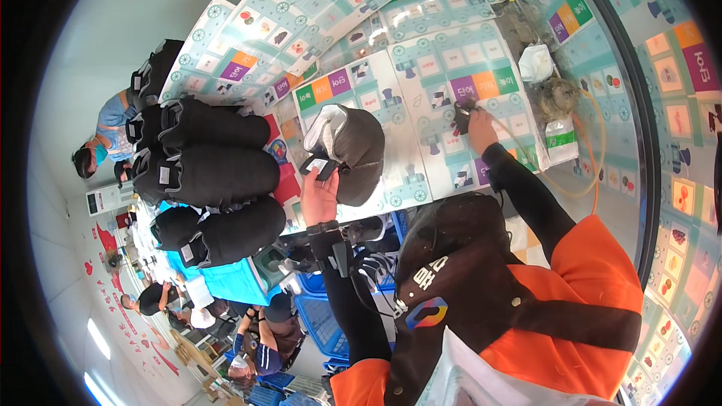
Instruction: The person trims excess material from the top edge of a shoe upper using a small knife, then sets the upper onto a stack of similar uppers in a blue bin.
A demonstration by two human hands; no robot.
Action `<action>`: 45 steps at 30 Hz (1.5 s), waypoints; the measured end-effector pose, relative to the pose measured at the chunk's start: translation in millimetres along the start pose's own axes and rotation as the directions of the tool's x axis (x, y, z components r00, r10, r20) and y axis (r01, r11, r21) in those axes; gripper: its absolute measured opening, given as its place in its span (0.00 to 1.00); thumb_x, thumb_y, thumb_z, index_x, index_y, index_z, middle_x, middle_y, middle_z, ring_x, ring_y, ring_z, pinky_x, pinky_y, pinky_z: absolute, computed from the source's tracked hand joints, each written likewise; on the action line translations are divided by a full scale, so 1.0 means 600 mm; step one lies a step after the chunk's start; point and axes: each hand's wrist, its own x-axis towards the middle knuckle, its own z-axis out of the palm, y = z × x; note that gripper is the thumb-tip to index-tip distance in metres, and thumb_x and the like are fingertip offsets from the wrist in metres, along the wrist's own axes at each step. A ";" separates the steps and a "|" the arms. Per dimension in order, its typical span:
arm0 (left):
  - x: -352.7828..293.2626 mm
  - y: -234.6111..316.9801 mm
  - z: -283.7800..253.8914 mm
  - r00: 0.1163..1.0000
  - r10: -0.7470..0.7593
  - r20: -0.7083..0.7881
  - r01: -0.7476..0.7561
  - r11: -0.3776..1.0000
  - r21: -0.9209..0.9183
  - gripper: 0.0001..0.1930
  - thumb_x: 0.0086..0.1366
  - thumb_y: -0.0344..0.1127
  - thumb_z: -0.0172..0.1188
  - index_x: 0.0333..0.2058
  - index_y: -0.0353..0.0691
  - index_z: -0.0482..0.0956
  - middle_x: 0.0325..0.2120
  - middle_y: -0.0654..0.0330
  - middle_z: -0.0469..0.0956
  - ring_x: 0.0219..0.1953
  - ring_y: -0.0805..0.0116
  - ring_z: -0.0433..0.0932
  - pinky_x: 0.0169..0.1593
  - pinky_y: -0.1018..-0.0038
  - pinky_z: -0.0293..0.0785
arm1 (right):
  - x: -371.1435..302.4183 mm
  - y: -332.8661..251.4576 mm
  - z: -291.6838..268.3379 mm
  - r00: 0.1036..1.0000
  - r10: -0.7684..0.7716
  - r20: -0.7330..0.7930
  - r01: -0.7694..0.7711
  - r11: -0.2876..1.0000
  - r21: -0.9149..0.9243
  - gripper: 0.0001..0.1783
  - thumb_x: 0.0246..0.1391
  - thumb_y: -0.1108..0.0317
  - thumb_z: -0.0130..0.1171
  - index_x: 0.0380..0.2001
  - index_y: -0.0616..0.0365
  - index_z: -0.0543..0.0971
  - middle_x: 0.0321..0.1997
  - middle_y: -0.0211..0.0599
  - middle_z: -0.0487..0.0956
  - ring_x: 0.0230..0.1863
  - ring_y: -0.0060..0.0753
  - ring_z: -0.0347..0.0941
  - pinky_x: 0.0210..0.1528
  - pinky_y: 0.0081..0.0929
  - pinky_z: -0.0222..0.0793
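Note:
My left hand (pixel 320 197) pinches the black tab with a white label on a dark fabric shoe (pixel 362 158). Pale fleece lines the shoe's opening, and it rests near the front edge of the table (pixel 412 131). Further right, my right hand (pixel 481 132) is closed round a small dark hand tool (pixel 464 115) with a bit of red on it. That tool is over the printed table cover, apart from the shoe; its exact kind is too small to make out.
Black shoes (pixel 226 173) with white labels stand piled at the left. A thin yellow-orange hose (pixel 598 162) loops at the right, by a white packet (pixel 560 143) and a white crumpled bag (pixel 535 64). Blue crates (pixel 320 323) sit below. Other people (pixel 259 346) work at the lower left.

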 end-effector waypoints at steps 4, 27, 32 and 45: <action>0.043 -0.021 -0.019 1.000 -0.027 0.007 0.026 0.999 0.036 0.11 0.70 0.32 0.61 0.46 0.31 0.76 0.44 0.48 0.84 0.47 0.54 0.84 0.54 0.65 0.83 | 0.012 -0.004 -0.038 0.983 0.182 -0.003 -0.155 0.843 0.515 0.19 0.51 0.71 0.63 0.47 0.63 0.76 0.45 0.43 0.79 0.46 0.41 0.78 0.43 0.39 0.78; 0.106 -0.058 0.008 0.999 -0.041 0.008 0.039 0.983 0.177 0.08 0.68 0.28 0.61 0.43 0.37 0.72 0.41 0.54 0.80 0.43 0.55 0.85 0.46 0.62 0.86 | -0.021 -0.074 -0.349 0.885 -0.411 0.219 -0.115 0.262 0.958 0.11 0.48 0.69 0.65 0.34 0.60 0.78 0.23 0.46 0.76 0.28 0.51 0.74 0.34 0.36 0.67; 0.102 -0.038 0.003 0.998 -0.050 -0.023 0.054 0.976 0.213 0.09 0.68 0.29 0.61 0.44 0.36 0.73 0.42 0.54 0.80 0.44 0.56 0.84 0.50 0.63 0.84 | -0.015 -0.055 -0.335 0.926 -0.371 0.075 0.054 0.326 0.944 0.11 0.50 0.70 0.65 0.37 0.61 0.79 0.24 0.43 0.76 0.27 0.41 0.72 0.35 0.34 0.67; 0.108 0.041 -0.039 0.991 -0.131 0.027 0.099 0.852 0.515 0.14 0.71 0.31 0.58 0.54 0.44 0.74 0.43 0.62 0.81 0.42 0.67 0.82 0.41 0.69 0.81 | 0.002 -0.034 -0.393 0.808 -0.589 -0.010 0.246 0.321 0.915 0.09 0.50 0.70 0.63 0.34 0.59 0.76 0.22 0.43 0.74 0.27 0.48 0.75 0.33 0.38 0.66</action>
